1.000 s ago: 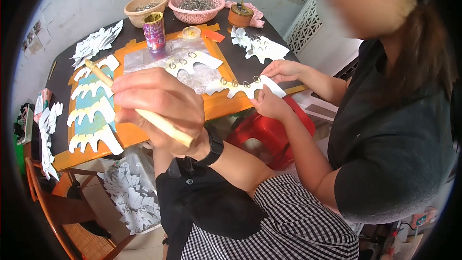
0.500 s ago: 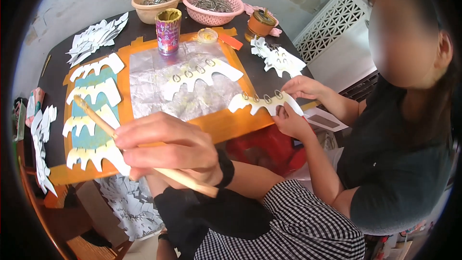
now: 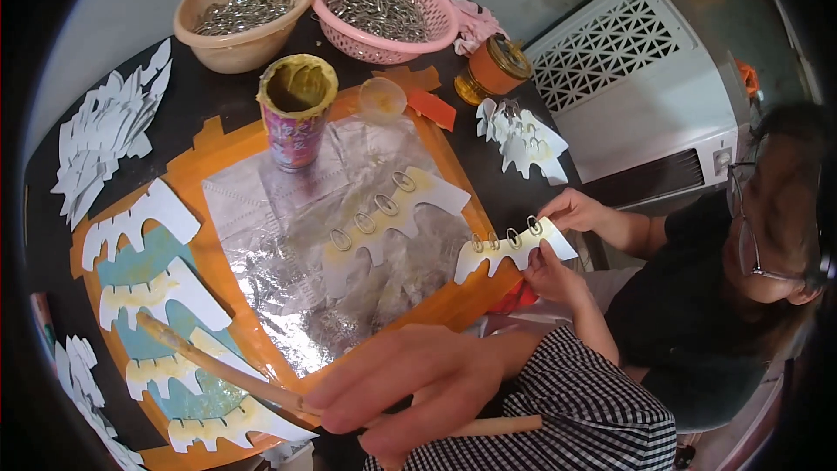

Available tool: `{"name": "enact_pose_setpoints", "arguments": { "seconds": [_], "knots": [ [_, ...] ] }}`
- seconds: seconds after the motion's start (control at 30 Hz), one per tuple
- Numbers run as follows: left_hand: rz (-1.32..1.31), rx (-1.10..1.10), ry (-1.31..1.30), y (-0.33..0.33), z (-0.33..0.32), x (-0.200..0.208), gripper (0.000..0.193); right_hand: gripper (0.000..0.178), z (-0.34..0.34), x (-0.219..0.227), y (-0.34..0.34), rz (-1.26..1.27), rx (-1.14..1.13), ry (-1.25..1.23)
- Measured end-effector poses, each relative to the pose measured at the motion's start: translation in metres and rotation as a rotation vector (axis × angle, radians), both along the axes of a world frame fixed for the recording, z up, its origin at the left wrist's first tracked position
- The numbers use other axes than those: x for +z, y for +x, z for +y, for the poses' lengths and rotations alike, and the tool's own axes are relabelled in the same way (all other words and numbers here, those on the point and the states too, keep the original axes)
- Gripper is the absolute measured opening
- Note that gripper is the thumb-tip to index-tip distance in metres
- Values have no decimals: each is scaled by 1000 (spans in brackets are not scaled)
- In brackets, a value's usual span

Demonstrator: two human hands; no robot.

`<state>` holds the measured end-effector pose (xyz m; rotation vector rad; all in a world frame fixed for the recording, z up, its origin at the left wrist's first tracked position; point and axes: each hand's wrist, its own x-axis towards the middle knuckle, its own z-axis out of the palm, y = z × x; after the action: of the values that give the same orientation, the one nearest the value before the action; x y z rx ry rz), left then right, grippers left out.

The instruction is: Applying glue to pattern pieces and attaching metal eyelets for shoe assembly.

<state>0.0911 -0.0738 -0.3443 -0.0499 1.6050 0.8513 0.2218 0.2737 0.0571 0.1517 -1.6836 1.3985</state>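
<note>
Near table's front edge [image 3: 218, 449], grip [image 3: 418, 392] pinches brush [image 3: 227, 371].

Smooth wooden stick [image 3: 228, 372], crinkled glossy foil sheet [image 3: 288, 296], matt white paper cutouts [image 3: 138, 223], plastic baskets [image 3: 384, 44].

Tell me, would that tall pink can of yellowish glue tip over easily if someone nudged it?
Probably yes. The pink can stands tall and narrow on crinkled silver foil, an uneven footing. Its open top is crusted with glue, so a tip might spill. How full, and so how heavy, it is cannot be seen.
</note>
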Motion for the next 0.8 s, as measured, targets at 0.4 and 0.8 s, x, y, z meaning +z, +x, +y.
{"name": "enact_pose_setpoints", "arguments": {
  "seconds": [0.4, 0.8],
  "knots": [
    [162, -74, -49, 2, -54, 6, 71, 23, -28, -16, 38, 118, -181, 137],
    [532, 26, 317, 34, -75, 163, 37, 27, -114, 7, 64, 334, -201, 204]
  ]
}}
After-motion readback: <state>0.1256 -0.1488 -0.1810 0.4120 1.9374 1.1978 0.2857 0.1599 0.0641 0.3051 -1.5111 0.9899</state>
